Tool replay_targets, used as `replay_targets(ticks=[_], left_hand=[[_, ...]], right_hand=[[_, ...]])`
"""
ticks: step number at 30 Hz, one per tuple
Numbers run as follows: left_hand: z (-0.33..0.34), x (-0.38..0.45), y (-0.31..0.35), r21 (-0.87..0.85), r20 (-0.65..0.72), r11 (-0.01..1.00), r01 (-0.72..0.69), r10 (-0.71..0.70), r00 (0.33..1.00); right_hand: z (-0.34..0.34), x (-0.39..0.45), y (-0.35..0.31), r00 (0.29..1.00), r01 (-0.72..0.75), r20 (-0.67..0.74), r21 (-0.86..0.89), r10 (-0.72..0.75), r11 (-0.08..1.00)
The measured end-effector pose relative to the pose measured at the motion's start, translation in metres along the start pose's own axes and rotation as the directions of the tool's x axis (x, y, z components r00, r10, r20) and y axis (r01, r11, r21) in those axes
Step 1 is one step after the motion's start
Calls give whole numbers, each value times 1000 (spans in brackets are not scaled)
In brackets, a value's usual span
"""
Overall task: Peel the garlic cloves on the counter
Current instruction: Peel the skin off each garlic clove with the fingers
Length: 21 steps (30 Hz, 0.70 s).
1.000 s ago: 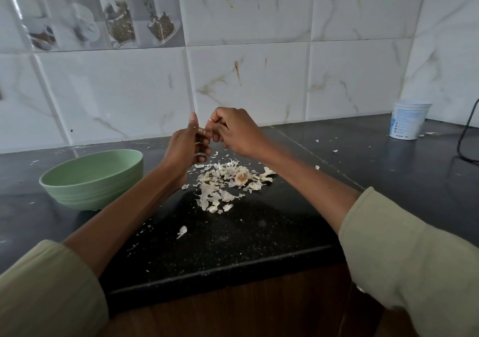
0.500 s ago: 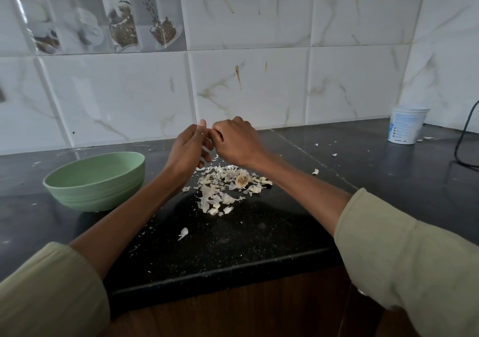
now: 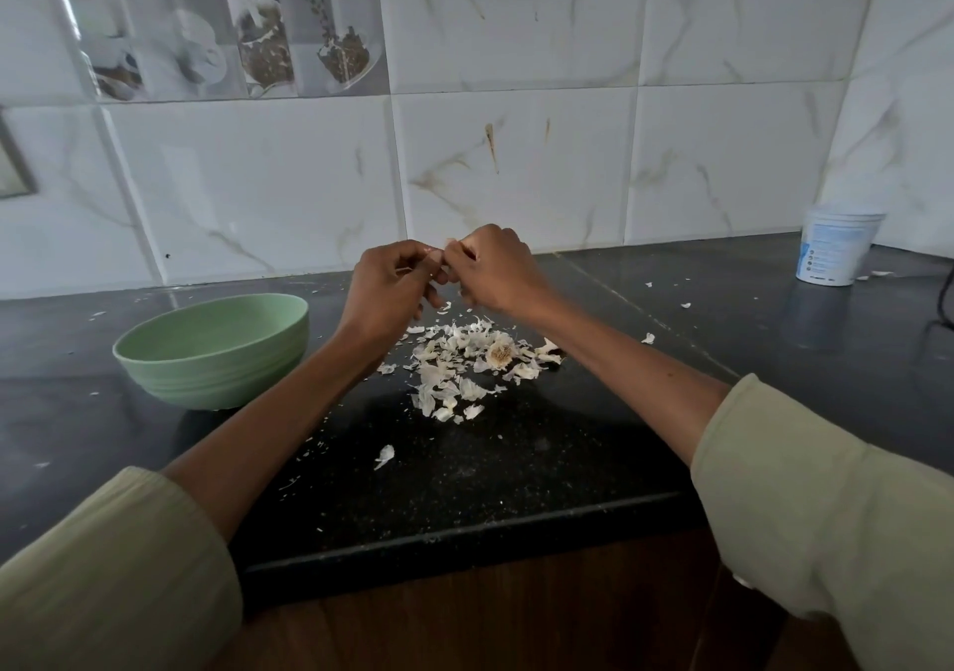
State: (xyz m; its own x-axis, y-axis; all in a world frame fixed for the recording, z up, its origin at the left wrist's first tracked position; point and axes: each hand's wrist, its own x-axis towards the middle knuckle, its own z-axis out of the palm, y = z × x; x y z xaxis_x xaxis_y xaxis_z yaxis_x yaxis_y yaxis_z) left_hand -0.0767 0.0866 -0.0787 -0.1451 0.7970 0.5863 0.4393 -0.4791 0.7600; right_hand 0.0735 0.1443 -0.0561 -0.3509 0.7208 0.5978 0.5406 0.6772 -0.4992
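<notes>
A black stone counter is backed by white marbled tiles. Above it, a garlic clove is pinched between both sets of curled fingertips — the left hand and the right hand are pressed together, knuckles up, forearms raised and converging. Beneath them a heap of papery garlic skins is scattered. A green bowl is set to the left — a white tub stands far right.

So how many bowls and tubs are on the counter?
2: a pale green round bowl at the left, and a white plastic tub far right by the wall. None look hidden.
</notes>
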Motion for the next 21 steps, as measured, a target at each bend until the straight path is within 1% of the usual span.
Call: replay_targets(ticks=[2, 3, 6, 10, 12, 13, 15, 18, 20, 21], left_hand=[[-2, 0, 0, 5, -25, 1000, -17, 18, 1000], [-3, 0, 1, -2, -39, 1000, -22, 22, 999], [-3, 0, 4, -63, -72, 998, -8, 4, 997], [-3, -1, 5, -122, -85, 992, 28, -39, 996], [-6, 0, 7, -154, -82, 988, 17, -30, 996], [-7, 0, 9, -139, -78, 990, -8, -2, 997], [-4, -3, 11, -32, -51, 995, -97, 95, 994], [2, -6, 11, 175, -43, 965, -197, 207, 977], [4, -4, 12, 275, -76, 943, -190, 218, 973], [3, -2, 13, 288, -96, 943, -170, 205, 974]], right_hand=[[-2, -1, -1, 998, -35, 59, 111, 29, 993], [-3, -1, -2, 997, -46, 65, 155, 36, 987], [-5, -1, -6, 997, -76, 37, 267, 68, 961], [-8, -3, -8, 984, -153, 149, 429, 98, 890], [-9, -3, -10, 978, -175, 190, 492, 91, 853], [-10, -3, -11, 975, -186, 201, 510, 93, 840], [-10, -1, -11, 973, -187, 214, 516, 86, 836], [-10, -3, -10, 982, -119, 185, 436, 41, 892], [-7, -5, -9, 992, -29, 122, 385, -20, 923], [-5, -6, -9, 994, 13, 94, 365, -51, 931]])
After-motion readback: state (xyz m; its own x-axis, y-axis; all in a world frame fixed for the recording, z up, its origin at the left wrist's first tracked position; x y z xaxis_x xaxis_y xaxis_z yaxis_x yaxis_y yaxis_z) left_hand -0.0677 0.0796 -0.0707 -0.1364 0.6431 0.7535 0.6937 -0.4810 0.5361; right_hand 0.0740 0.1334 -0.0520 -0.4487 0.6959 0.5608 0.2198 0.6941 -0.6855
